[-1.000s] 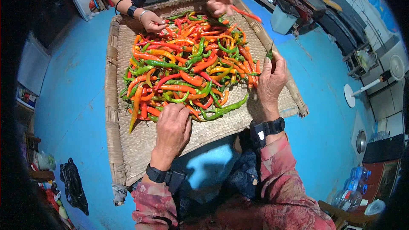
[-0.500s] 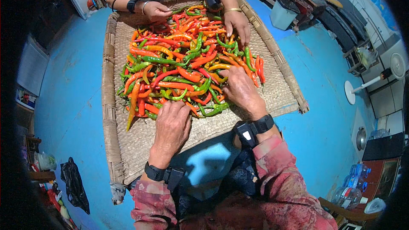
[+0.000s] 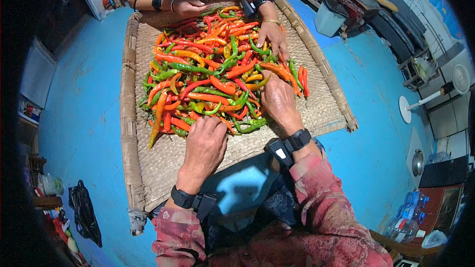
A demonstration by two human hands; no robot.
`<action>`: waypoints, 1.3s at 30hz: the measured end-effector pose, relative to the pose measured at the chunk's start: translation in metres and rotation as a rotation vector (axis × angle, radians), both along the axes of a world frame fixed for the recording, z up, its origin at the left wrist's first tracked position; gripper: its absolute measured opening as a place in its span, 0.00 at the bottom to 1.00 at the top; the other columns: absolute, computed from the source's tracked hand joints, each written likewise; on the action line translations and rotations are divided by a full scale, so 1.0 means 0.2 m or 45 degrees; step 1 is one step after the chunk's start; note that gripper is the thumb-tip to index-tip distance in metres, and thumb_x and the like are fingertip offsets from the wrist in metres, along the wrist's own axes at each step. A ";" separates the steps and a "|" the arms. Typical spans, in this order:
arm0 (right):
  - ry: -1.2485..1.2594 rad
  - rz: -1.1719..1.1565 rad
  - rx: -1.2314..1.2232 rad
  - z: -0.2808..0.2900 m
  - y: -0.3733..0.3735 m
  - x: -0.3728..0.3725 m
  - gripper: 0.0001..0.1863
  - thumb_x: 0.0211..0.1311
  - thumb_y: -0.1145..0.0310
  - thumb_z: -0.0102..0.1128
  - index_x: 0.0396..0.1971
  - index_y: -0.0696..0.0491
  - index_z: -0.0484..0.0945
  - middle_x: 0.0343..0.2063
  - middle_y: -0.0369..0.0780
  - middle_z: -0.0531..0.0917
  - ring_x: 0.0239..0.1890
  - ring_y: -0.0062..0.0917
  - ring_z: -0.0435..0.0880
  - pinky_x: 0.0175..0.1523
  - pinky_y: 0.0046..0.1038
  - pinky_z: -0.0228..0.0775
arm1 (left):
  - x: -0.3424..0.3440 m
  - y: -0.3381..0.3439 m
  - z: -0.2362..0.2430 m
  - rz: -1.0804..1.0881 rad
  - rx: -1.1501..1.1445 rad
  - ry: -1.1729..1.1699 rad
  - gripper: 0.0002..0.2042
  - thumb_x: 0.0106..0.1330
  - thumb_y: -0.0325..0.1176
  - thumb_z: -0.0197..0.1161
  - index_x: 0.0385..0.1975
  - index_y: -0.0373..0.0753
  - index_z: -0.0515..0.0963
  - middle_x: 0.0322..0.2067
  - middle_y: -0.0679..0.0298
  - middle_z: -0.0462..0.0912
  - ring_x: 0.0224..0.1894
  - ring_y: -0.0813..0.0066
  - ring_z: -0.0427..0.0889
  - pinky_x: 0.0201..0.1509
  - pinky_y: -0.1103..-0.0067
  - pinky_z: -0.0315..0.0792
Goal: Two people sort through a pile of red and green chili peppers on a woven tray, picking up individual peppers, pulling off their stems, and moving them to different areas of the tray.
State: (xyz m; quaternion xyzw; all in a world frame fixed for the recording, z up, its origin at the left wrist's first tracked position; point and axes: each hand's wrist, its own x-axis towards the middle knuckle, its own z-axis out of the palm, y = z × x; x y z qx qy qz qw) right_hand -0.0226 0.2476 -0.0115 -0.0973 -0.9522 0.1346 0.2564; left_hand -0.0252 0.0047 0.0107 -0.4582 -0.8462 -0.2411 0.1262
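The pile of peppers (image 3: 210,74) lies at the centre of the frame on a woven tray (image 3: 129,94), directly above the left hand (image 3: 204,143) and mainly to the upper left of the right hand (image 3: 278,96). The left hand is at the lower edge of the pile, back upward, fingers curled and bunched together; the fingertips are hidden, so whether it grips a pepper cannot be told. The right hand is at the pile's lower right, fingers bent and pointing to the upper left, only partly open; its grip is likewise hidden. The governing relation is at the right hand: a yellow-green pepper (image 3: 258,85) lies at its fingertips, long axis rising slightly toward the right, with the right end against the fingers. The right hand is clearly the nearer one to it; the left hand is well apart, to the lower left. An orange pepper (image 3: 281,73) lies just above the right hand, long axis sloping from upper left to lower right. A green pepper (image 3: 251,126) lies between the hands, long axis roughly horizontal. A co-worker's hand (image 3: 272,37) rests, fingers spread downward, on the pile's upper right, above the orange pepper.
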 end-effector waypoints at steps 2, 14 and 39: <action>-0.105 -0.026 -0.015 0.01 -0.01 -0.01 0.13 0.50 0.76 0.62 0.38 0.59 0.74 0.33 0.49 0.78 0.36 0.43 0.81 0.39 0.40 0.75 | 0.00 0.00 0.00 -0.004 -0.005 -0.015 0.11 0.54 0.26 0.65 0.38 0.35 0.76 0.39 0.57 0.75 0.44 0.56 0.74 0.51 0.65 0.69; 0.079 -0.052 -0.404 0.12 0.06 0.08 0.09 0.56 0.72 0.57 0.37 0.58 0.71 0.25 0.51 0.80 0.28 0.50 0.81 0.35 0.47 0.72 | 0.01 0.00 0.00 -0.009 -0.020 -0.012 0.11 0.55 0.26 0.65 0.38 0.35 0.76 0.41 0.57 0.76 0.44 0.55 0.74 0.52 0.64 0.69; -0.233 0.661 -0.690 0.12 -0.06 0.08 0.17 0.56 0.62 0.68 0.40 0.58 0.80 0.27 0.46 0.81 0.29 0.34 0.82 0.38 0.33 0.73 | 0.01 0.00 -0.01 0.020 -0.097 0.019 0.12 0.56 0.28 0.65 0.40 0.36 0.77 0.42 0.58 0.75 0.44 0.56 0.73 0.50 0.66 0.69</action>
